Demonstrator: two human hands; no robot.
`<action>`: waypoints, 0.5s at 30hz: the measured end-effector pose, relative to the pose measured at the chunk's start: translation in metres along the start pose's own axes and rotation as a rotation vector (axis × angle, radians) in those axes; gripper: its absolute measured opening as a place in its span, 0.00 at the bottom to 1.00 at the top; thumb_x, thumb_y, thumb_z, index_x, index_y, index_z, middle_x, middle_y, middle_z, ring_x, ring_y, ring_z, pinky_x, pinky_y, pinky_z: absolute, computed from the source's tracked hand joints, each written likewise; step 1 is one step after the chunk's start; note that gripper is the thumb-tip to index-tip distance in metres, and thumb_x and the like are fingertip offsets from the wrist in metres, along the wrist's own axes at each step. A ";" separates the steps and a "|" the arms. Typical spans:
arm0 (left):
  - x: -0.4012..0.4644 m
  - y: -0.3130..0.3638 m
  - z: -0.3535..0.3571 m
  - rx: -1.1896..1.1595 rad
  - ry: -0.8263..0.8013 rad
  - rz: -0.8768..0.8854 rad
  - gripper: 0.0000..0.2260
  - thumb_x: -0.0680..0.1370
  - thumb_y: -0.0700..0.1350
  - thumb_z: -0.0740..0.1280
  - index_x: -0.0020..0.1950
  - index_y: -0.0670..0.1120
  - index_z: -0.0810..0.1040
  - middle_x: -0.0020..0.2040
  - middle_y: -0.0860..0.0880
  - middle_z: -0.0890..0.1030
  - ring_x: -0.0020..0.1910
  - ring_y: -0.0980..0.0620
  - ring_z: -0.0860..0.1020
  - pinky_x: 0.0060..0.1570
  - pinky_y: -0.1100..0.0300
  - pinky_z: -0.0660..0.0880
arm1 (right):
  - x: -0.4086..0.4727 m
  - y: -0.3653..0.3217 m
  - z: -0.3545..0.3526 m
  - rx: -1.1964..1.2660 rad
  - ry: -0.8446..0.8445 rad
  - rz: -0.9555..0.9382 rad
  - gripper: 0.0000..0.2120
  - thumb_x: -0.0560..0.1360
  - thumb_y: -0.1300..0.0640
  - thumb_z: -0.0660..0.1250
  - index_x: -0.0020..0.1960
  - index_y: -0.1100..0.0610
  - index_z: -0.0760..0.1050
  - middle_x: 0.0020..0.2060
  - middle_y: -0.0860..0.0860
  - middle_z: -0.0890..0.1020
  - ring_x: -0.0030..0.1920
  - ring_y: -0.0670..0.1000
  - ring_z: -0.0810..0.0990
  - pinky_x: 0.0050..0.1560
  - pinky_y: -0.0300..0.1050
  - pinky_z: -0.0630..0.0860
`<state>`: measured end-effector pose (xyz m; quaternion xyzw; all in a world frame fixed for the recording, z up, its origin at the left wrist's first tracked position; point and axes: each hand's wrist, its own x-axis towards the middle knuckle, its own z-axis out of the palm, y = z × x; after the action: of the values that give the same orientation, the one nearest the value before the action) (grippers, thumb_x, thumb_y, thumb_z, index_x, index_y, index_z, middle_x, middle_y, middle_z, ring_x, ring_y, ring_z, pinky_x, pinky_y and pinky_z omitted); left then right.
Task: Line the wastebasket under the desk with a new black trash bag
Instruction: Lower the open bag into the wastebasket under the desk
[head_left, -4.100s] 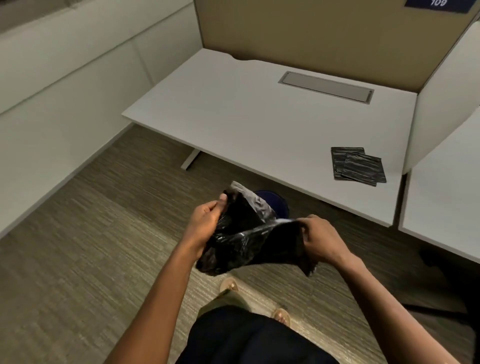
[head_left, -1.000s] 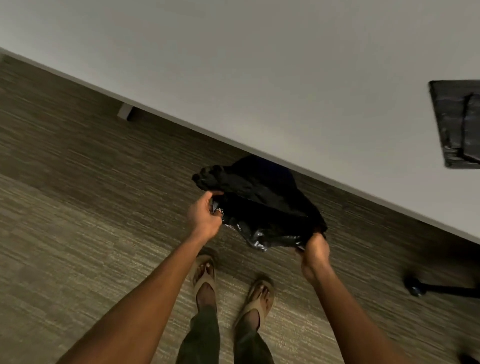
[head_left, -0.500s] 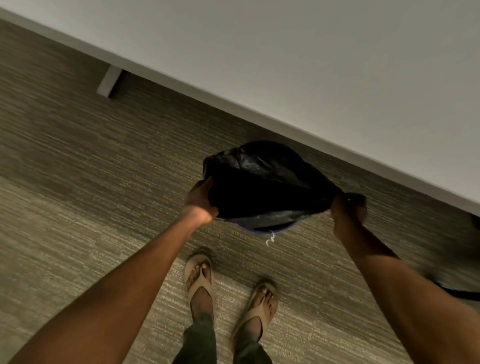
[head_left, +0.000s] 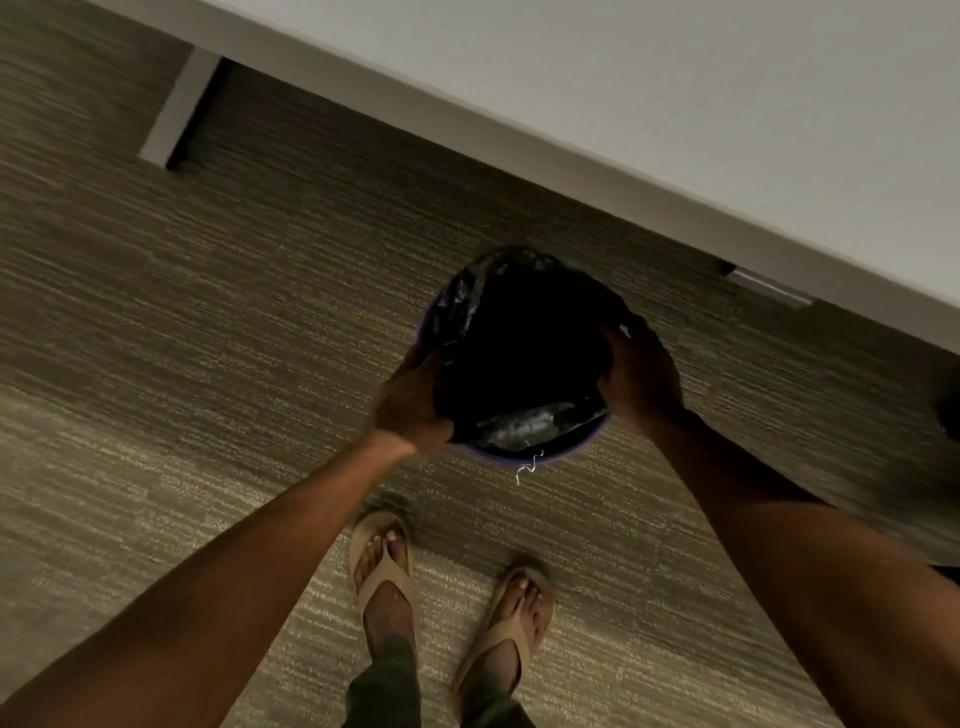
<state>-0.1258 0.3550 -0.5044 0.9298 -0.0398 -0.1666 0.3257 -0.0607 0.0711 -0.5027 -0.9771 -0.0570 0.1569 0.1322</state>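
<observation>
A pale white desk (head_left: 727, 93) fills the upper right, its front edge running on a slant from top left down to the right edge. Below it lies grey-brown striped carpet (head_left: 208, 338), dim in the desk's shade, with a light metal desk foot (head_left: 179, 109) near the top left.

I think this is an office. The floor is covered in thin gray-brown carpet (head_left: 182, 322) with little stripes — the flat kind that work rooms have. A big, plain white tabletop (head_left: 701, 88) runs across the top, and a flat white desk foot (head_left: 176, 111) sits on the carpet under it. Just by its edge stands a small round wastebasket (head_left: 524, 453) with a black trash bag (head_left: 519, 353) in it — like the ones kept by office desks.
</observation>
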 end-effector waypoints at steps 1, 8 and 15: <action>0.005 -0.002 0.001 -0.049 0.106 -0.008 0.26 0.74 0.51 0.68 0.69 0.41 0.78 0.64 0.37 0.82 0.66 0.37 0.77 0.64 0.44 0.77 | 0.006 0.003 0.001 -0.009 -0.005 0.005 0.32 0.76 0.62 0.69 0.78 0.52 0.67 0.74 0.61 0.71 0.69 0.66 0.74 0.62 0.60 0.78; 0.069 -0.016 0.001 -0.004 0.362 -0.322 0.18 0.81 0.52 0.64 0.43 0.40 0.83 0.42 0.36 0.85 0.41 0.38 0.83 0.37 0.55 0.68 | 0.050 0.013 0.007 -0.161 0.016 -0.018 0.30 0.73 0.48 0.69 0.74 0.54 0.72 0.65 0.61 0.79 0.61 0.67 0.76 0.54 0.58 0.78; 0.086 -0.032 0.011 0.117 0.223 -0.305 0.18 0.77 0.45 0.69 0.67 0.45 0.79 0.61 0.38 0.82 0.61 0.33 0.79 0.57 0.43 0.77 | 0.083 0.011 0.021 -0.203 0.154 -0.025 0.26 0.82 0.40 0.54 0.74 0.52 0.71 0.56 0.62 0.84 0.52 0.67 0.83 0.47 0.55 0.78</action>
<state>-0.0501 0.3584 -0.5567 0.9551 0.1282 -0.1074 0.2448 0.0117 0.0781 -0.5488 -0.9938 -0.0742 0.0730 0.0386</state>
